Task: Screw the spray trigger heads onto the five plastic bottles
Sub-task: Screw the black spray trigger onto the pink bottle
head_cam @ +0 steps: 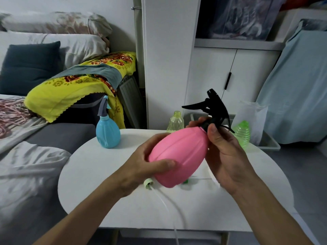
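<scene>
A pink bottle (178, 156) is held tilted above the white round table (106, 191), its neck pointing up and right. My left hand (150, 165) grips its lower body. A black trigger head (215, 108) sits on the neck, and my right hand (223, 151) pinches its collar between thumb and fingers. A blue bottle (108, 131) with a grey-blue trigger head stands upright at the table's back left. Behind the pink bottle stands a pale yellow-green bottle (176, 122) with an open neck. A green ribbed bottle (243, 132) stands at the back right.
A light green trigger collar (148, 183) with a clear dip tube (168, 207) lies on the table under the pink bottle, beside a small green part (185, 181). A sofa with cushions is on the left, a white cabinet behind, a grey bin (269, 144) at right.
</scene>
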A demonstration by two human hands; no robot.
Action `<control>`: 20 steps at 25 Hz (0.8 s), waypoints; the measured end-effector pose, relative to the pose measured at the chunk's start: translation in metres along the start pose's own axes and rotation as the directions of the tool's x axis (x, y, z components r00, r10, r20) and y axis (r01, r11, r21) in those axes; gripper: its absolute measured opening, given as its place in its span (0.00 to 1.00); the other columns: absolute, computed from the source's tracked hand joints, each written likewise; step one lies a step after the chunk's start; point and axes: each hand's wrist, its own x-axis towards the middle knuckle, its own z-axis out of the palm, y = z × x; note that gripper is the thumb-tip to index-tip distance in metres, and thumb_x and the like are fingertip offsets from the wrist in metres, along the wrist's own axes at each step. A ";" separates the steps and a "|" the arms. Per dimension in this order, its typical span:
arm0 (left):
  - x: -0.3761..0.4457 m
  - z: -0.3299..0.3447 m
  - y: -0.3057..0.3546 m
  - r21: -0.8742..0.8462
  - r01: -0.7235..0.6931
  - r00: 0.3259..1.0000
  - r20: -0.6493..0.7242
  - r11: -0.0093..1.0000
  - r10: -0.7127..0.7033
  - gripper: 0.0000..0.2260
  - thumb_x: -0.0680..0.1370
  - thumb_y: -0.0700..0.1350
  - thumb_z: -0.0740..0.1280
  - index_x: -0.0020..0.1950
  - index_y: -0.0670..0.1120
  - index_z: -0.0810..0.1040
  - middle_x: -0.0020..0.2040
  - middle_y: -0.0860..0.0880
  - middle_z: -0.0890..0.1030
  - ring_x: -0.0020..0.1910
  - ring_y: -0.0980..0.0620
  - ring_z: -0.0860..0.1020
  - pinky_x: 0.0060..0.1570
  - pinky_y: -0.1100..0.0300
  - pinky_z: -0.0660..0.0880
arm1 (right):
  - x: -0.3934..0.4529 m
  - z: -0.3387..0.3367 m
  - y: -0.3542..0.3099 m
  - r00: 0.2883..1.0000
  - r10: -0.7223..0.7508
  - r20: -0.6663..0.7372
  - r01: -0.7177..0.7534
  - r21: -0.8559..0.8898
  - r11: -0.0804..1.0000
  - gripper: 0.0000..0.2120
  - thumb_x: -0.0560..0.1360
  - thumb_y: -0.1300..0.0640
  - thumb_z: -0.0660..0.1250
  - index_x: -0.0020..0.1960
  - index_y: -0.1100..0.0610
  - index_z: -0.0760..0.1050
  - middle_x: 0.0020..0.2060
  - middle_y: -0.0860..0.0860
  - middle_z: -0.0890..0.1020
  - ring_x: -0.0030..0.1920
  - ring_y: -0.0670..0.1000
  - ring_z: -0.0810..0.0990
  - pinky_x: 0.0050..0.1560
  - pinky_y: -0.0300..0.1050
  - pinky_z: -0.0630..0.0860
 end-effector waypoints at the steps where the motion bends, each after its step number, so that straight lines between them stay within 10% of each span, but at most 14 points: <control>1: 0.000 -0.002 0.000 0.104 -0.015 1.000 0.000 0.994 0.015 0.32 0.60 0.55 0.79 0.61 0.68 0.73 0.57 0.61 0.79 0.56 0.55 0.79 0.44 0.58 0.81 | -0.001 0.000 0.001 1.000 -0.009 -0.017 0.009 -0.007 1.000 0.09 0.73 0.55 0.71 0.51 0.57 0.83 0.50 0.56 0.86 0.56 0.53 0.82 0.56 0.47 0.78; 7: 0.000 0.005 -0.005 0.238 0.083 0.919 0.358 0.968 -0.167 0.30 0.64 0.49 0.78 0.63 0.63 0.73 0.59 0.55 0.79 0.59 0.52 0.79 0.49 0.57 0.80 | -0.011 0.000 -0.005 0.966 0.200 0.162 -0.182 -0.118 0.976 0.14 0.67 0.48 0.75 0.32 0.56 0.76 0.36 0.56 0.84 0.51 0.58 0.83 0.55 0.49 0.78; 16: 0.002 0.019 -0.021 0.366 -0.083 0.990 0.134 0.927 0.036 0.40 0.61 0.53 0.82 0.68 0.61 0.67 0.60 0.57 0.77 0.57 0.52 0.79 0.47 0.54 0.82 | -0.006 0.009 0.001 0.983 0.074 -0.166 -0.104 -0.182 0.978 0.18 0.70 0.56 0.71 0.24 0.55 0.71 0.26 0.55 0.79 0.38 0.52 0.83 0.43 0.40 0.80; 20: 0.003 0.028 -0.031 0.635 -0.077 0.992 -0.025 0.769 0.120 0.44 0.54 0.71 0.76 0.65 0.72 0.58 0.60 0.69 0.72 0.56 0.64 0.75 0.49 0.63 0.80 | -0.005 0.004 0.014 0.959 -0.002 -0.285 -0.087 -0.299 0.950 0.18 0.73 0.54 0.72 0.25 0.53 0.74 0.28 0.54 0.82 0.38 0.54 0.82 0.50 0.53 0.80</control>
